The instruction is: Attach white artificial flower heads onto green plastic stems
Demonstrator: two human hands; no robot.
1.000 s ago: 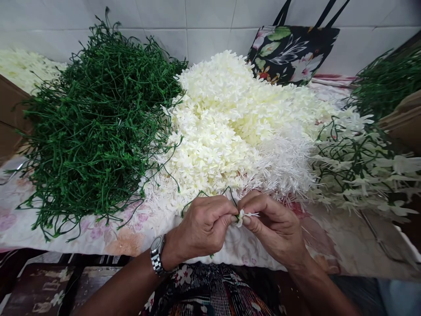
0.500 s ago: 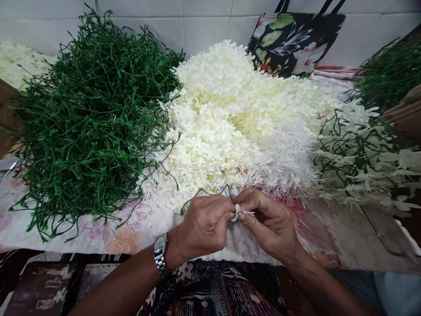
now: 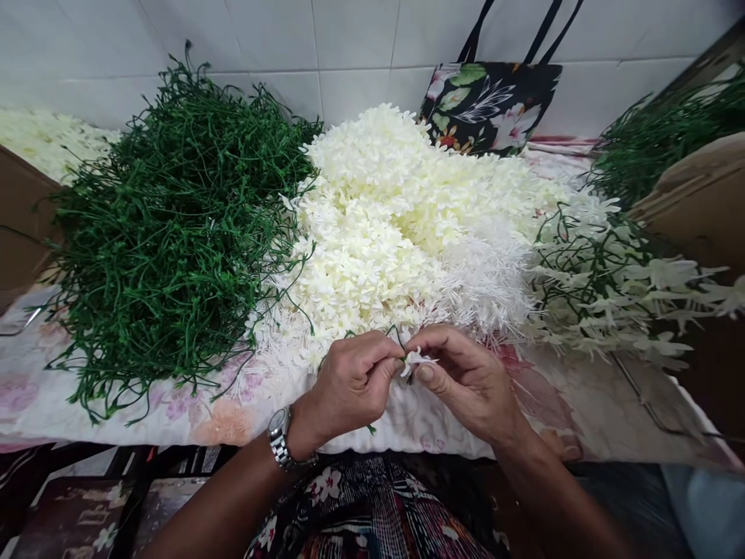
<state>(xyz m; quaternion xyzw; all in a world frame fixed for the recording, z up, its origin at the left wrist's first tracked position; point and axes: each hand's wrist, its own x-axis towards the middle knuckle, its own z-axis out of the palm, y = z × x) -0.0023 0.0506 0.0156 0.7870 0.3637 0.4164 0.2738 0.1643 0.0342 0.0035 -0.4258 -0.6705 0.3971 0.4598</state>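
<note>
My left hand [image 3: 361, 376] is closed in a pinch on a thin green plastic stem [image 3: 397, 335], close to its tip. On that tip sits a small white artificial flower [image 3: 412, 360] with fine white stamens pointing right. My right hand [image 3: 466, 380] has its thumb and index finger around this flower, the fingertips touching it. Just beyond both hands lies a big heap of loose cream-white flower heads [image 3: 372, 248]. A bundle of white stamens [image 3: 489, 272] lies at that heap's right side. The stem is partly hidden by my left fingers.
A tall tangle of green stems [image 3: 174, 233] covers the left. Flowers on stems [image 3: 611, 272] lie at right beside a cardboard box [image 3: 698, 210]. A floral bag [image 3: 489, 109] leans on the tiled wall. Under everything is a flowered cloth [image 3: 168, 419].
My right thumb and index finger have spread slightly around the flower, so more of it shows. The view has shifted, and the bag and wall appear lower. My left hand keeps its pinch.
</note>
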